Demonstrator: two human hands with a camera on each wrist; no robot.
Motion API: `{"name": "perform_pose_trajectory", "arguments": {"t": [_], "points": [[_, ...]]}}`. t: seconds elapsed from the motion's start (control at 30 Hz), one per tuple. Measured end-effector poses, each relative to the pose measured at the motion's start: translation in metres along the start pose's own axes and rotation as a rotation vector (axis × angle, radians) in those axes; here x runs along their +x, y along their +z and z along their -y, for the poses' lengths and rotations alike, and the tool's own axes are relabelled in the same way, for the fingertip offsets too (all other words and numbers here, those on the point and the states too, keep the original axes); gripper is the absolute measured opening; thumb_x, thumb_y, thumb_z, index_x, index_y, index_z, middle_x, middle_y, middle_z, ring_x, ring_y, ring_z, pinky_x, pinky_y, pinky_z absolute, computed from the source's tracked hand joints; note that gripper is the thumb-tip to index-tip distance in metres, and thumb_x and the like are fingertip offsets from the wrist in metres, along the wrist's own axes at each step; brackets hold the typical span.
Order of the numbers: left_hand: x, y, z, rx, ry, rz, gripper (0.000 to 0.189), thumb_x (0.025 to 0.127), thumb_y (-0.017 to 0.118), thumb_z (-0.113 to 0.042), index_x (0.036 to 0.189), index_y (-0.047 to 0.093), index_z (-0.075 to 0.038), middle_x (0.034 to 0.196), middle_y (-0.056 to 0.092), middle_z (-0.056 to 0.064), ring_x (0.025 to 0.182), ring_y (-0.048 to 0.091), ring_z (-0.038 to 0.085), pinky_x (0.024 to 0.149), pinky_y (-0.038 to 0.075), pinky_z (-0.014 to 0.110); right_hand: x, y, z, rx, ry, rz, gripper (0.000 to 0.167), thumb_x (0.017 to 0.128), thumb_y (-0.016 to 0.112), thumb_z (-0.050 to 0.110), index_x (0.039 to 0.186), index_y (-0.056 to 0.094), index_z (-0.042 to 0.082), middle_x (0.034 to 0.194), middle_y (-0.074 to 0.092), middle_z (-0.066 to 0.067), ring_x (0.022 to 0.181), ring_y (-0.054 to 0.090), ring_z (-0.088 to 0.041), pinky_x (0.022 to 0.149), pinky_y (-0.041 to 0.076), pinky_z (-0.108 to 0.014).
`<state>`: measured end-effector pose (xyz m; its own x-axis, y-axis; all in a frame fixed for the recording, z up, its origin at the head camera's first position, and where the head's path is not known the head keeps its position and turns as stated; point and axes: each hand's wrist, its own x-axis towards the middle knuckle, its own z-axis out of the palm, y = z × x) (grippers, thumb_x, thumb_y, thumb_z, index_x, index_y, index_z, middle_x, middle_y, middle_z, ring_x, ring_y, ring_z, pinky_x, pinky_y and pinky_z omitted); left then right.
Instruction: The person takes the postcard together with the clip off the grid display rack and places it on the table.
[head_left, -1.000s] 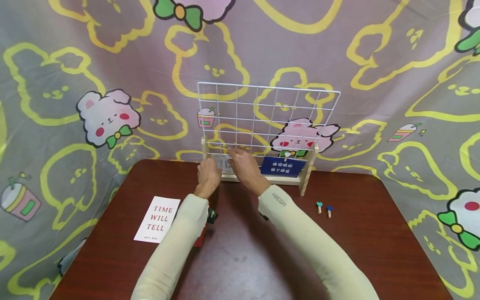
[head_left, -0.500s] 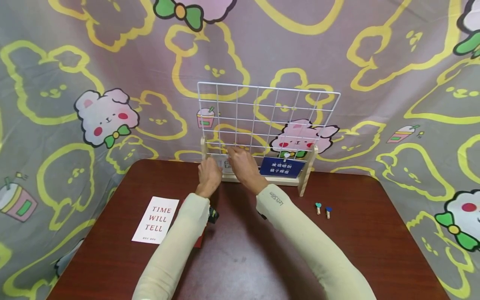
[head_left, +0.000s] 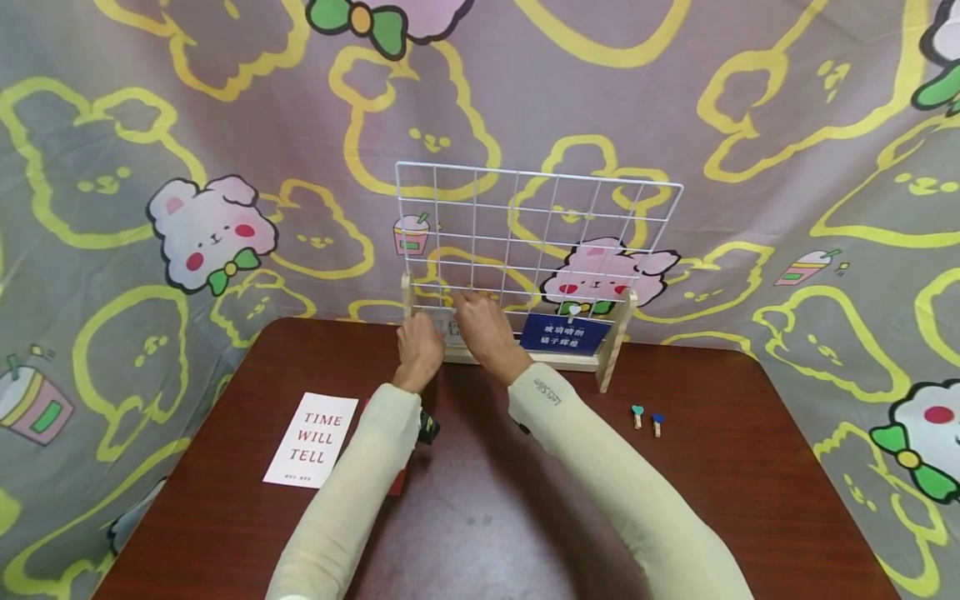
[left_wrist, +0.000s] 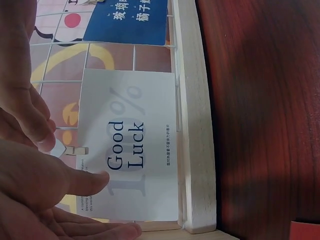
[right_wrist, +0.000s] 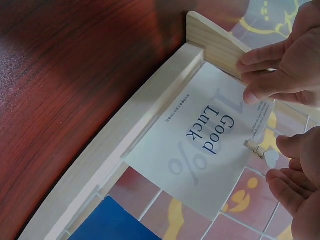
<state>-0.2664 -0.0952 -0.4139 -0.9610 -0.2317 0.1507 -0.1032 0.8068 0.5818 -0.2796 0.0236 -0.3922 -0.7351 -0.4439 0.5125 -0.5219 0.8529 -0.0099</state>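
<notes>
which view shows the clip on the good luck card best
The right wrist view: the white heart-topped clip on the card shows nearly whole and close up. In the left wrist view, fingers partly cover its heart; in the head view, I can't make it out.

Legible print: far left, the white card (left_wrist: 152, 185) I'm working at reads "Good Luck" over a pale "1" and "%"; finer lines unresolved. Far right, blue card (head_left: 564, 334): "玻璃晴朗 橘子辉煌". Near left, flat leaflet (head_left: 311, 440): "TIME WILL TELL", red. My right sleeve (head_left: 549, 393): "Let's Slim".
</notes>
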Motion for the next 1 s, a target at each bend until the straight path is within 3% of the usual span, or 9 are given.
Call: {"name": "perform_pose_trajectory", "arguments": {"t": [0.33,0.6,0.83,1.0], "points": [[0.003,0.003,-0.001,-0.005,-0.013,-0.013,0.019,0.087,0.072,-0.012,0.089,0.071,0.007,0.097,0.07,0.031,0.092,0.069,0.046,0.076,0.056,0.051,0.005,0.0,0.001,-0.027,0.019,0.063,0.016,0.09,0.069,0.012,0.101,0.061,0.004,0.097,0.071,-0.01,0.081,0.071,-0.031,0.067,0.057,-0.041],[0.002,0.005,-0.002,-0.058,-0.041,-0.045,0.015,0.088,0.069,-0.008,0.086,0.07,0.006,0.097,0.07,0.03,0.089,0.069,0.045,0.073,0.056,0.051,0.011,0.001,0.004,-0.03,0.047,0.078,0.003,0.091,0.062,0.006,0.089,0.063,0.004,0.088,0.072,-0.01,0.077,0.071,-0.03,0.064,0.057,-0.041],[0.001,0.011,0.004,-0.079,0.004,-0.113,0.017,0.089,0.056,0.0,0.076,0.064,0.006,0.091,0.069,0.031,0.085,0.069,0.046,0.07,0.056,0.052,0.015,-0.001,0.005,-0.052,0.092,0.136,0.013,0.092,0.054,0.0,0.092,0.067,0.004,0.085,0.074,-0.013,0.077,0.072,-0.032,0.061,0.058,-0.042],[0.0,0.013,0.008,-0.064,0.009,-0.135,0.013,0.09,0.061,-0.002,0.081,0.066,0.006,0.09,0.07,0.03,0.086,0.069,0.046,0.071,0.056,0.052,0.018,0.001,0.005,-0.089,0.09,0.121,0.02,0.092,0.053,-0.001,0.089,0.071,0.006,0.084,0.073,-0.011,0.075,0.072,-0.03,0.06,0.058,-0.041]]}}
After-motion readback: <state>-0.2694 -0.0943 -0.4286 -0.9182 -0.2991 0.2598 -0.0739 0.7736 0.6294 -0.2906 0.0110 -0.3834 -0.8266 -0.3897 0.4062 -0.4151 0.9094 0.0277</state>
